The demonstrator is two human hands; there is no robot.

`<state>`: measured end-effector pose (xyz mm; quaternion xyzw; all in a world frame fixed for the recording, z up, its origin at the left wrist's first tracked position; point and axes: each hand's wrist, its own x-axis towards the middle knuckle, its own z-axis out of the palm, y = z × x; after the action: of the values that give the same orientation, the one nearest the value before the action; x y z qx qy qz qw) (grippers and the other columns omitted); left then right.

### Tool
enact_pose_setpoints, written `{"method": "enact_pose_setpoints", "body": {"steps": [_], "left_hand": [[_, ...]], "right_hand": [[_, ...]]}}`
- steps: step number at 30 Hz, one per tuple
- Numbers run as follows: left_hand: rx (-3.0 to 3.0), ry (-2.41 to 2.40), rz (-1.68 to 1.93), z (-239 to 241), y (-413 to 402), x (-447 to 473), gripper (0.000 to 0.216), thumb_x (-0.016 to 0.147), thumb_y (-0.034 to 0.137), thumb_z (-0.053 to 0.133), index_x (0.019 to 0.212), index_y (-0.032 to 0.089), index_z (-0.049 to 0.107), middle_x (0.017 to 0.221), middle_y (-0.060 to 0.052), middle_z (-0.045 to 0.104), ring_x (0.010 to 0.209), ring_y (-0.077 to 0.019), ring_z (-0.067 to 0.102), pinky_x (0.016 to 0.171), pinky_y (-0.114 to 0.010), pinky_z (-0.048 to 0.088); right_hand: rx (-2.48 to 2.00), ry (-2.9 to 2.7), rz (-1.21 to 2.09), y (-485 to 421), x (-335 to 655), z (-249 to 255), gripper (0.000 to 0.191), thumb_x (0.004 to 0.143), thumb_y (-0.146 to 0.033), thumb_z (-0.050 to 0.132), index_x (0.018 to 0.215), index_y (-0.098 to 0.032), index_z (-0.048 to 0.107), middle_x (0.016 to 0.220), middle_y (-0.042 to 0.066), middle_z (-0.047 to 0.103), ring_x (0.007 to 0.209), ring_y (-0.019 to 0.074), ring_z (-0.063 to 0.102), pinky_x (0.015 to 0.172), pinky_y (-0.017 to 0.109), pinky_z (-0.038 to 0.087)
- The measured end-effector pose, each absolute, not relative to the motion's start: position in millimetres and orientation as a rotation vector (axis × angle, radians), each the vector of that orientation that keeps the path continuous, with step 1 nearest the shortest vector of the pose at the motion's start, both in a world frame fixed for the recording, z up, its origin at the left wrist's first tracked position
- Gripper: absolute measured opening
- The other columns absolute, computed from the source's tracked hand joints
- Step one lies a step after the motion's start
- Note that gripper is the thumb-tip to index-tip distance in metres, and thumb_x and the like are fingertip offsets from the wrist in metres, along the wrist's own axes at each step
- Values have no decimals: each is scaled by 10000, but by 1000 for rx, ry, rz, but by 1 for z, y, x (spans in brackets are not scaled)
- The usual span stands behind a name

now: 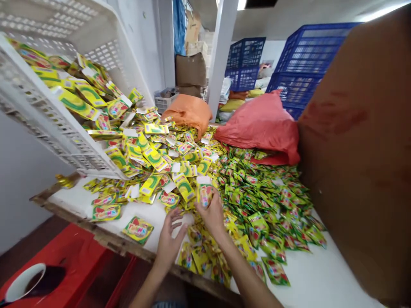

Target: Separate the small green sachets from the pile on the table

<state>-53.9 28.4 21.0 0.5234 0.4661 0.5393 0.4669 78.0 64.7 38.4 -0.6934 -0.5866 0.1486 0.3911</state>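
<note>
My right hand grips a small yellow-green carton, its white flap standing up at the top. To its left, my left hand hovers near the table edge with fingers curved and apart, holding nothing that I can see. Yellow sachets lie just in front of and between the hands. A large heap of green sachets spreads to the right. Beyond my hands, many cartons are piled, several with white flaps out. One flat carton lies by itself at the left of my left hand.
A tilted white plastic crate spills cartons from the left. An orange bag and a red bag lie at the back. A tall brown cardboard box walls the right side. A mug stands on a red surface below left.
</note>
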Motion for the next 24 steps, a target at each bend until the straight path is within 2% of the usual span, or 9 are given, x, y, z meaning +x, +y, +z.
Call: {"method": "enact_pose_setpoints", "body": {"steps": [3, 5, 6, 8, 9, 11, 13, 19, 24], "left_hand": [[948, 1013, 1204, 26, 30, -52, 547, 652, 381, 683, 1121, 150, 525, 1114, -122, 606, 1040, -264, 557, 890, -373, 442], [832, 986, 1077, 31, 28, -49, 532, 619, 390, 707, 1065, 133, 575, 1030, -113, 654, 971, -266, 596, 860, -368, 457], [821, 974, 1028, 33, 25, -47, 521, 610, 384, 716, 1048, 133, 589, 981, -102, 673, 929, -258, 612, 844, -360, 462], [862, 937, 988, 34, 20, -43, 483, 610, 361, 723, 1024, 141, 607, 880, -72, 693, 842, -229, 630, 813, -333, 465], [882, 924, 995, 33, 18, -41, 455, 617, 353, 721, 1006, 144, 614, 833, -58, 693, 796, -211, 632, 792, -317, 465], [886, 930, 1027, 28, 14, -37, 420, 617, 352, 721, 968, 143, 625, 765, -40, 683, 712, -186, 622, 735, -297, 467], [869, 945, 1052, 21, 11, -30, 429, 602, 365, 726, 953, 135, 634, 728, -35, 671, 661, -177, 609, 689, -292, 466], [934, 930, 993, 10, 4, -19, 454, 623, 358, 711, 1004, 120, 641, 747, -55, 678, 678, -186, 608, 683, -296, 474], [996, 950, 962, 2, 4, -26, 423, 649, 351, 700, 991, 110, 634, 829, -84, 686, 765, -216, 618, 737, -325, 479]], "right_hand": [[-1364, -1728, 533, 17, 76, 44, 742, 720, -263, 621, 1359, -188, 252, 1304, 113, 443, 1190, 225, 425, 970, 349, 375], [-1271, -1872, 667, -7, 93, 45, 634, 761, -270, 592, 1337, -227, 330, 1320, 81, 439, 1213, 210, 403, 978, 336, 370], [-1310, -1864, 683, -14, 110, 45, 504, 798, -284, 551, 1282, -237, 420, 1285, 69, 478, 1186, 203, 433, 964, 330, 380], [-1546, -1657, 574, -24, 157, 41, 262, 849, -321, 459, 1034, -220, 615, 1095, 70, 602, 1028, 205, 548, 884, 333, 424], [-1698, -1485, 469, -28, 184, 38, 263, 845, -358, 450, 914, -195, 644, 966, 79, 645, 906, 213, 593, 812, 338, 451], [-1960, -1226, 369, -36, 233, 29, 305, 809, -437, 473, 811, -179, 636, 785, 73, 669, 689, 213, 610, 650, 326, 464], [-2080, -1141, 364, -44, 263, 17, 330, 772, -487, 496, 781, -184, 625, 714, 58, 670, 606, 205, 599, 581, 306, 443], [-2034, -1174, 361, -41, 248, -6, 398, 684, -468, 590, 980, -203, 565, 750, 30, 659, 617, 193, 589, 564, 277, 413], [-1994, -1188, 380, -33, 249, -1, 265, 676, -422, 595, 820, -201, 575, 634, 0, 599, 562, 170, 532, 527, 255, 372]]}}
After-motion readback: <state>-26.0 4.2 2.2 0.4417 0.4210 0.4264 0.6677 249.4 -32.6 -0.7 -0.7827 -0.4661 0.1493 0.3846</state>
